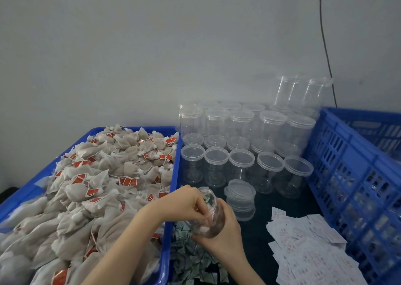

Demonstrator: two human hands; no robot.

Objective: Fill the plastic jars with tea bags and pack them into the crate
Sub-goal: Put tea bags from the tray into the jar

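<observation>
A clear plastic jar [213, 217] lies tilted above the table, its open mouth pointing up and left, with tea bags partly filling it. My right hand [225, 239] grips the jar's body from below and from the right. My left hand [184, 204] is at the jar's mouth, its curled fingers pinching a tea bag inside the opening. A big heap of beige tea bags [104, 180] with red tags fills the blue tray [176, 172] on the left. The blue slatted crate [347, 167] stands at the right, and filled jars show through its wall.
Several empty lidded jars [240, 156] stand in rows behind my hands, some stacked by the wall. A stack of loose lids [239, 198] sits just right of the held jar. White paper slips [303, 243] and small green-white packets [193, 261] lie on the dark table.
</observation>
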